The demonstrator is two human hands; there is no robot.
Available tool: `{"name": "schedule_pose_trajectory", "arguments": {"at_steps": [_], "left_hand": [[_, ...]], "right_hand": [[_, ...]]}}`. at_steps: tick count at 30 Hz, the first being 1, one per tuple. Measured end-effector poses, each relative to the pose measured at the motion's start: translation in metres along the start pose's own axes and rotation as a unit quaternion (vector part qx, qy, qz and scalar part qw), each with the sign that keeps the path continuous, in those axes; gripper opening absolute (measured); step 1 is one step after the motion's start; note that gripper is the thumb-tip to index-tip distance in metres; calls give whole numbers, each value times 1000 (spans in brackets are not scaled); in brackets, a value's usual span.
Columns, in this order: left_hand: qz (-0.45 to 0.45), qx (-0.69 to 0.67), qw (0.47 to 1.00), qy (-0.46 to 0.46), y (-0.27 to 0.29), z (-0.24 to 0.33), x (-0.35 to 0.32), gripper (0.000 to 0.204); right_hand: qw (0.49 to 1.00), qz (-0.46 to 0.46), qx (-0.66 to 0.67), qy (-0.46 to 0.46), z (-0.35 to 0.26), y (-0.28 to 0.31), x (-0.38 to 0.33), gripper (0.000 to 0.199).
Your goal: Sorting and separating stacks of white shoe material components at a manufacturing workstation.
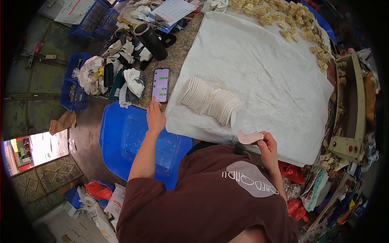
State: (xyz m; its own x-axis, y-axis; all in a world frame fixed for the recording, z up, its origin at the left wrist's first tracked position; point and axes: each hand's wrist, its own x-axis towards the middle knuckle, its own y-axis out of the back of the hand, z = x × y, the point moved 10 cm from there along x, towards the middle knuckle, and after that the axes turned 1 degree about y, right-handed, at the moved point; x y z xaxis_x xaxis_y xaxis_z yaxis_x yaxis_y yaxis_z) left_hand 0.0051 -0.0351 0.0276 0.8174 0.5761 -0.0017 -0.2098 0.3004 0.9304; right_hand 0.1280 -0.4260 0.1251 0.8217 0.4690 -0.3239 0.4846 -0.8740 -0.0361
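Note:
My left hand [155,118] reaches to the lower end of a smartphone [161,85] lying on the worktop, a fingertip at its screen. The lit screen shows a chat with green bubbles. That hand holds nothing, its fingers stretched forward. Between thumb and fingers, my right hand [268,146] pinches a thin, curved, pale pink-white piece [249,137] over the near edge of the white cloth [259,52]. Beyond it, two adjoining rows of similar curved white pieces [210,100] stand packed on edge on the cloth.
Many small yellowish pieces [283,20] are heaped along the cloth's far edge. An open blue tub [121,133] sits below my left arm. A dark cylinder [150,40] and scraps crowd the far left. A machine frame with buttons [346,146] borders the right.

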Motion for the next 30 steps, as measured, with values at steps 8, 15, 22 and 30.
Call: {"name": "schedule_pose_trajectory", "arguments": {"at_steps": [8,15,22,30], "left_hand": [[-80,-4,994,73,-27,-22,8,37],[-20,-112,993,23,8,35,7,43],[-216,-377,866,-246,30,280,-58,26],[-291,-431,821,-236,23,321,-71,25]], "right_hand": [[1000,6,1,-11,8,4,-1,12],[1000,23,15,-4,10,11,-1,12],[995,-6,-85,45,-15,-13,7,12],[957,-24,-254,140,-50,-19,9,11]]}}
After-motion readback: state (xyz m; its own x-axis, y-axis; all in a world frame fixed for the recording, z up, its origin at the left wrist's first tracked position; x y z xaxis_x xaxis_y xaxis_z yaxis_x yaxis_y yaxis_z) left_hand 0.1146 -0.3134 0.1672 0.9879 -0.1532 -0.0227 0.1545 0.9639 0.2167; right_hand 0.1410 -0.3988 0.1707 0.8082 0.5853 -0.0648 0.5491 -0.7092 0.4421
